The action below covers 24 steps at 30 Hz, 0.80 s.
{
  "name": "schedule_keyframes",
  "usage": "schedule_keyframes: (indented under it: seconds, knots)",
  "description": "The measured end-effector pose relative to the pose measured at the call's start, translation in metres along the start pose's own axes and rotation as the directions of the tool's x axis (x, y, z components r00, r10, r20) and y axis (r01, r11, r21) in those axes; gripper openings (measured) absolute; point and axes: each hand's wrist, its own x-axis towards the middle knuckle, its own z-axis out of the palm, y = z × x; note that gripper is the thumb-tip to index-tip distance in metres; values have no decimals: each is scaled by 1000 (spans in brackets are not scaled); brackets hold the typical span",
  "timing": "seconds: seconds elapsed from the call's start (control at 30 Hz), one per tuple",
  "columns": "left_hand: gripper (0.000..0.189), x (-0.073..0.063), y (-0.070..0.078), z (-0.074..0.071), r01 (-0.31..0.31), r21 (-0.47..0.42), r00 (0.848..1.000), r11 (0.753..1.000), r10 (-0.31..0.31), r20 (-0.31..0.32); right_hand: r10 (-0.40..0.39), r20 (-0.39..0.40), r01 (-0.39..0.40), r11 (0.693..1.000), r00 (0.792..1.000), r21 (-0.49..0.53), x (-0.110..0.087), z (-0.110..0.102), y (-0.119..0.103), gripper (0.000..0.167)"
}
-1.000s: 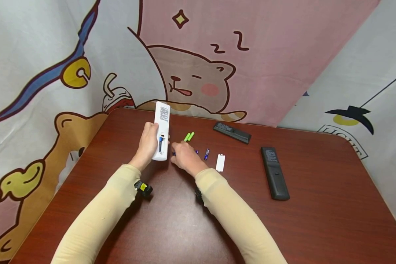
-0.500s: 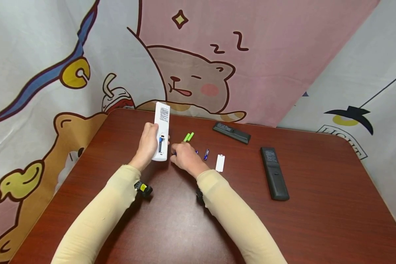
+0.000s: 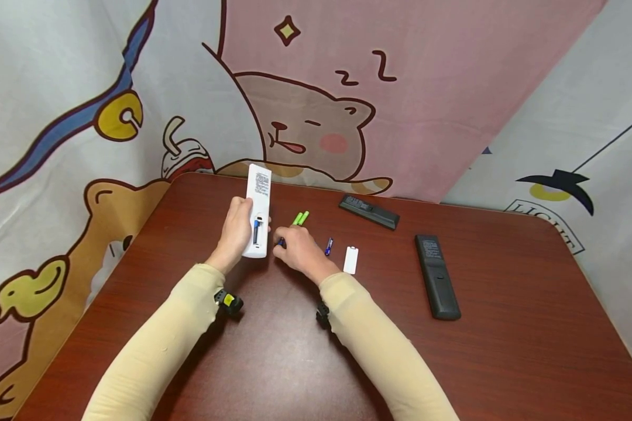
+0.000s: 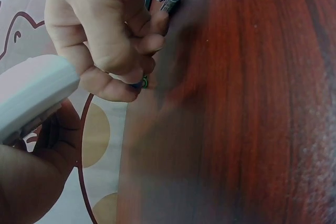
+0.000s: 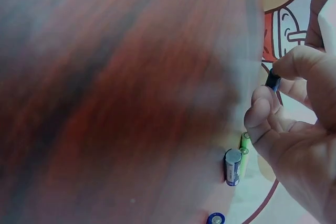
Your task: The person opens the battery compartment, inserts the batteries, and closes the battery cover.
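Observation:
My left hand [image 3: 234, 228] grips a white remote control [image 3: 260, 193], tilted up with its back facing me. One blue battery [image 3: 256, 231] sits in its uncovered battery compartment, on the left side. Just right of the remote, my right hand [image 3: 301, 248] pinches another blue battery [image 5: 273, 80] between thumb and fingertips. Two more blue ones lie on the table: a battery [image 3: 329, 246] right of that hand, and a nearer battery [image 5: 232, 167] that the hand hides in the head view. Two green batteries [image 3: 301, 218] lie behind my right hand.
A white battery cover [image 3: 350, 260] lies right of the batteries. Farther back is a black remote [image 3: 370, 211], face down, and a second black remote [image 3: 438, 277] lies to the right. A printed curtain [image 3: 421, 117] hangs along the table's far edge.
My right hand has shifted slightly right, and the blue battery at its fingertips shows more. It now covers the blue battery behind it in the head view. The left hand keeps the remote nearly still.

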Motion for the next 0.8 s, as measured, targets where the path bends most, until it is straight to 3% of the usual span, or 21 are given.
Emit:
schedule_keyframes:
  seconds: [0.8]
  knots:
    - [28,-1,-1,-1,10,42,1000,999,-10,-3,-127,-143,147,980,982,137,-15,-15,2,16]
